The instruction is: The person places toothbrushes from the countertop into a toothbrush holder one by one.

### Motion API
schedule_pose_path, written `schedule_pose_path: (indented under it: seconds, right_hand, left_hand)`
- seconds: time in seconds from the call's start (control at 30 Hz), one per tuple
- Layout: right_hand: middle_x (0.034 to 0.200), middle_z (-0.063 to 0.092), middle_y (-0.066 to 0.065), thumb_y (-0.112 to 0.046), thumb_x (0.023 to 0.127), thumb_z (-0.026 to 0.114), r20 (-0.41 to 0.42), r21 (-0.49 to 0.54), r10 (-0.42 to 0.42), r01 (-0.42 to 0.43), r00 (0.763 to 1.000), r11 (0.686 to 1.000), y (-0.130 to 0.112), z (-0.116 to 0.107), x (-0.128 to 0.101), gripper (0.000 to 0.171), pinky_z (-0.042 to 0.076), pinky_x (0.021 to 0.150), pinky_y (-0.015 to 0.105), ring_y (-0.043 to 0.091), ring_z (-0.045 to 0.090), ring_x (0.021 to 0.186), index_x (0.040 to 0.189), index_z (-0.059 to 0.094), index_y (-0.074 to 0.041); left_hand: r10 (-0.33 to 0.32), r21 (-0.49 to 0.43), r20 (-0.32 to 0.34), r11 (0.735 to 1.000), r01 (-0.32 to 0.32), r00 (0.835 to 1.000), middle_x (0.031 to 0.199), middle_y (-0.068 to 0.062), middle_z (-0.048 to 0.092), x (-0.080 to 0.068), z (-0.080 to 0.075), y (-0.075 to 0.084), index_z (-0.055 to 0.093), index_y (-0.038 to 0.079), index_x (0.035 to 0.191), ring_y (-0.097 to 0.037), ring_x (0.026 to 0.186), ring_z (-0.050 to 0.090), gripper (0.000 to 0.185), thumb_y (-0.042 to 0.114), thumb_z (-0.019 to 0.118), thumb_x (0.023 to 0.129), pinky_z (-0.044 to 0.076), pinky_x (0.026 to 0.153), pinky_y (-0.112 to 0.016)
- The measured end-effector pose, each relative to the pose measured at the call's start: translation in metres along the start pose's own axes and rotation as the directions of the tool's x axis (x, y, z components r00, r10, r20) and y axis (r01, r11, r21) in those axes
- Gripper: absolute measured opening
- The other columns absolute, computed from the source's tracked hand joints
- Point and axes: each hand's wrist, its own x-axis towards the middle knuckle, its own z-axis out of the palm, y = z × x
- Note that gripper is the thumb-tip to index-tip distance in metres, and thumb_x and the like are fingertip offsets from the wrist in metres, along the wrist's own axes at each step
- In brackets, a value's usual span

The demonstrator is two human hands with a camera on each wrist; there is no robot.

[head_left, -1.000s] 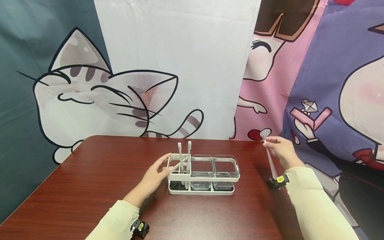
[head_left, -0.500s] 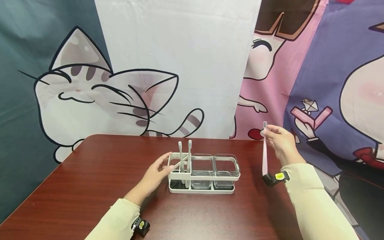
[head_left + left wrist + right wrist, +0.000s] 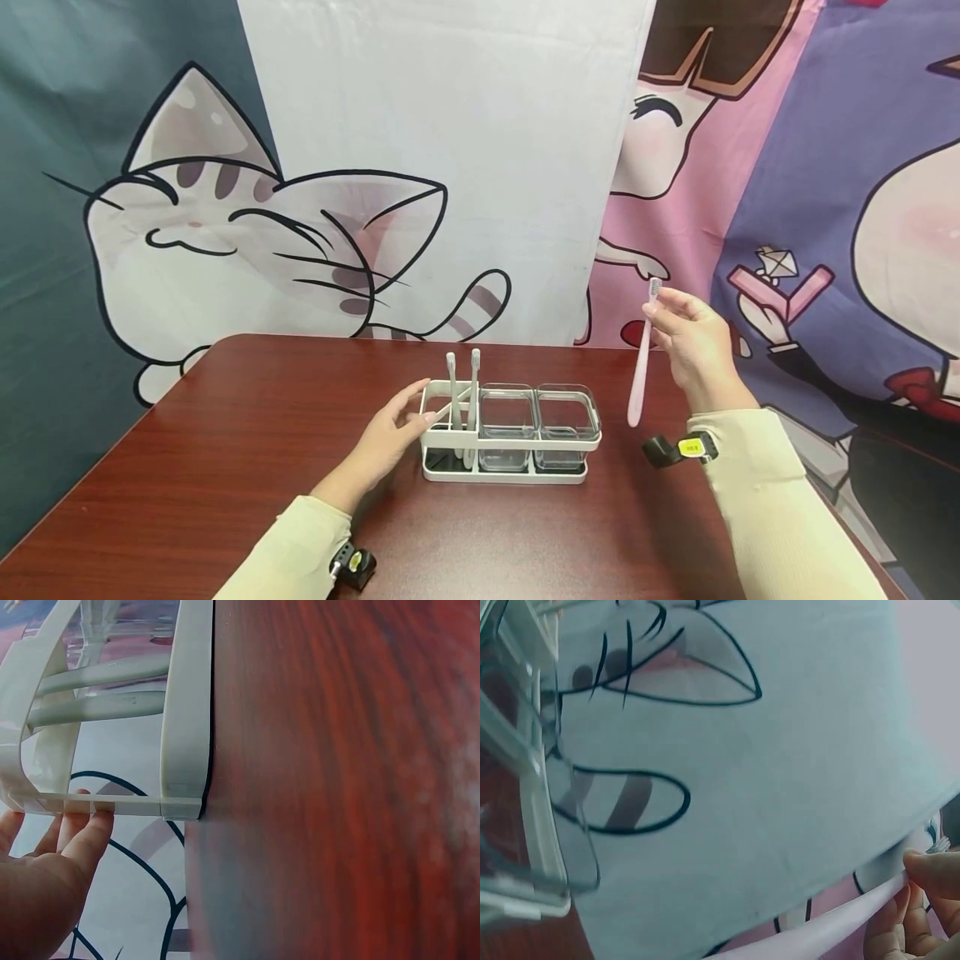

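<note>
Pink toothbrush [image 3: 642, 354] hangs bristles-up in your right hand [image 3: 693, 346], pinched near its head, in the air just right of the white rack [image 3: 510, 433]. Your left hand [image 3: 390, 437] rests with straight fingers against the rack's left end. Two white toothbrushes [image 3: 463, 387] stand upright in its left compartment; two clear cups [image 3: 538, 425] fill the rest. Everything sits on the dark red table [image 3: 225, 467].

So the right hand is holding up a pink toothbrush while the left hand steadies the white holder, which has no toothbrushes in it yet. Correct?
Not quite: the holder already has two toothbrushes standing in its left compartment, as the head view shows. The rest holds: the right hand pinches the pink toothbrush, and the left hand touches the holder's left end.
</note>
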Motion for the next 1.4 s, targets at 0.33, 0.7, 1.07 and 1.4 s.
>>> schedule_pose_path:
  seconds: [0.33,0.7,1.07,1.4]
  right_hand:
    - [0.084,0.06,-0.003,0.008,0.087,0.064,-0.011,0.058,-0.067,0.067,0.998,0.996,-0.002,0.031,-0.019,0.027,0.049,0.061,0.019,0.007,0.061,0.074,0.087,0.069,-0.019]
    - [0.079,0.062,-0.004,0.012,0.086,0.061,-0.001,0.038,-0.138,0.138,0.99,0.99,0.008,0.056,-0.035,0.033,0.05,0.062,0.019,0.007,0.061,0.071,0.087,0.068,-0.02]
    - [0.08,0.064,-0.002,0.017,0.084,0.06,0.074,0.109,-0.196,0.187,0.978,0.976,0.017,0.08,-0.048,0.038,0.052,0.065,0.023,0.01,0.064,0.073,0.087,0.069,-0.02]
    - [0.081,0.067,-0.001,0.017,0.083,0.061,0.121,0.142,-0.267,0.249,0.956,0.958,0.032,0.099,-0.058,0.035,0.054,0.07,0.026,0.011,0.062,0.075,0.092,0.069,-0.016]
  left_hand:
    - [0.003,0.003,0.001,1.0,-0.003,1.0,0.137,-0.019,0.049,-0.001,0.0,0.001,0.042,0.012,0.145,-0.015,0.096,0.056,0.056,0.016,0.062,0.093,0.044,0.084,-0.028]
    - [0.003,0.001,-0.006,1.0,-0.003,1.0,0.136,-0.021,0.05,0.0,0.001,-0.001,0.043,0.011,0.144,-0.015,0.095,0.056,0.056,0.015,0.062,0.093,0.045,0.084,-0.027]
    - [0.0,0.008,-0.005,1.0,0.0,1.0,0.134,-0.02,0.05,0.001,-0.001,-0.002,0.043,0.011,0.145,-0.013,0.094,0.056,0.056,0.016,0.063,0.093,0.044,0.084,-0.026]
    - [-0.011,0.012,-0.015,1.0,0.011,1.0,0.132,-0.017,0.052,0.0,0.0,0.002,0.044,0.013,0.144,-0.015,0.094,0.054,0.055,0.017,0.063,0.093,0.043,0.085,-0.028]
